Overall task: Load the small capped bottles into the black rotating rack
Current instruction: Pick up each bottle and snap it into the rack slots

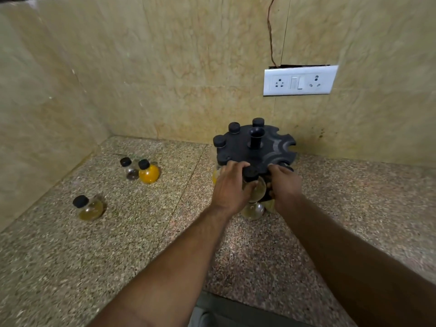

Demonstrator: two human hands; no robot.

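The black rotating rack point(266, 147) stands on the stone counter near the back wall, with a central post and three black caps showing in its far slots. At its near edge a round clear bottle point(256, 187) with a black cap sits between my hands. My left hand point(230, 185) grips that bottle's left side, fingers touching the rack's top. My right hand point(283, 185) holds the rack's near right edge. Another clear bottle point(252, 210) hangs lower down. Loose on the counter to the left stand an orange bottle point(148, 172), a dark-filled bottle point(130, 168) and a yellowish bottle point(88, 207).
The speckled counter point(165, 232) meets beige stone walls at the back and left, forming a corner. A white switch and socket plate point(299, 80) is on the back wall above the rack, with a thin wire running up from it.
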